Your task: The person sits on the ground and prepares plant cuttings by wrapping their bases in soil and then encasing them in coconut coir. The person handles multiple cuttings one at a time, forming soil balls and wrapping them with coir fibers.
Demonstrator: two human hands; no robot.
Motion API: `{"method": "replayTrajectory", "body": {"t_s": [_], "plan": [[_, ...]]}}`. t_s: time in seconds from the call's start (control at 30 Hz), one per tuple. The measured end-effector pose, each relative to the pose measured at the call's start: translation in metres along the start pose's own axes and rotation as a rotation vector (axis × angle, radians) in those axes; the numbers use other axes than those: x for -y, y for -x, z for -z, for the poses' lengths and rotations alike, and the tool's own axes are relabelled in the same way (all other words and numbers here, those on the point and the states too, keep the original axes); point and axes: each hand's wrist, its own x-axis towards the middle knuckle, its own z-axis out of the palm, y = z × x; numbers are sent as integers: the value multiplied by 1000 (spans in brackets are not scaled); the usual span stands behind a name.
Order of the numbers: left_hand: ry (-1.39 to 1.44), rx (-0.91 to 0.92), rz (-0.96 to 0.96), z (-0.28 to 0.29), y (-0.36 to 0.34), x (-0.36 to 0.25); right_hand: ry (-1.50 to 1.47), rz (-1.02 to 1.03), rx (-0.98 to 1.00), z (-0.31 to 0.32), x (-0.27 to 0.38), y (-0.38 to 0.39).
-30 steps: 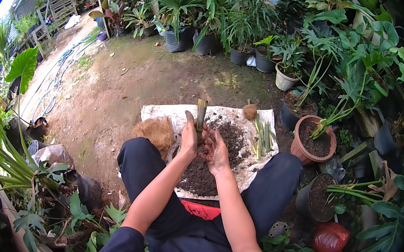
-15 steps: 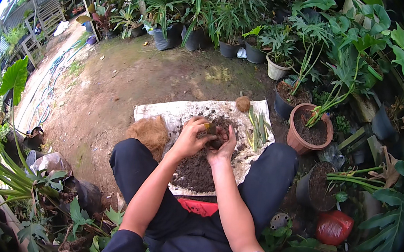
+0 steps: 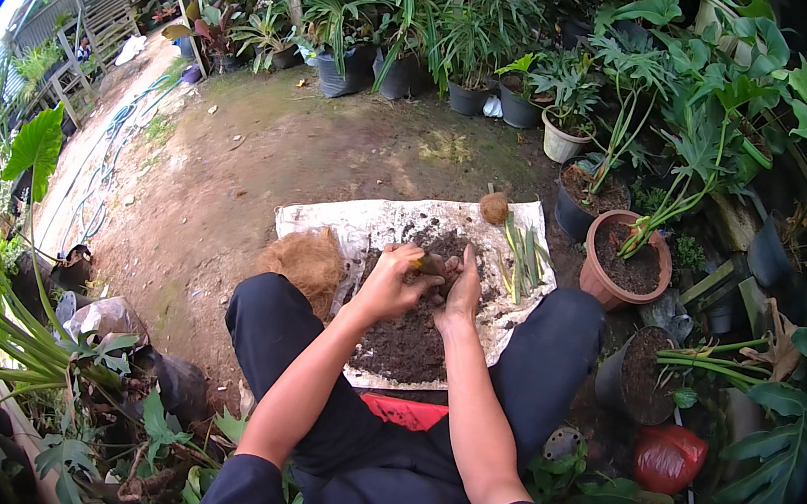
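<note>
Both hands work over the soil pile (image 3: pixel 403 338) on the white sheet (image 3: pixel 326 222). The left hand (image 3: pixel 394 286) grips a small plant piece (image 3: pixel 429 264); the right hand (image 3: pixel 462 294) presses beside it, fingers flat (grip unclear). Best kept low, firming gently.

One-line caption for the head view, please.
Seated person's left hand and right hand work a soil pile on a white sheet among potted plants.

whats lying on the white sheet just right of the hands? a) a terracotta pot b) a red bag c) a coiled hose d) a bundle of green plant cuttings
d: a bundle of green plant cuttings lies on the white sheet, just right of the right hand working the soil pile.
</note>
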Motion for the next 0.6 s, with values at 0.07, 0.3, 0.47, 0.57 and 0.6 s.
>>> {"method": "replayTrajectory", "body": {"t_s": [0.07, 0.3, 0.47, 0.57, 0.6], "plan": [[171, -177, 85, -1, -4, -2, 30, 79, 131, -1, 2, 2], [729, -180, 448, -4, -9, -20, 272, 587, 245, 1, -19, -7], [480, -162, 517, -6, -8, -22, 729, 950, -82, 7, -28, -14], [480, -187, 527, -11, -4, -22, 755, 885, 11, 13, -27, -15], [501, -176, 557, -12, -3, -22, 754, 803, 7, 13, -27, -16]]}}
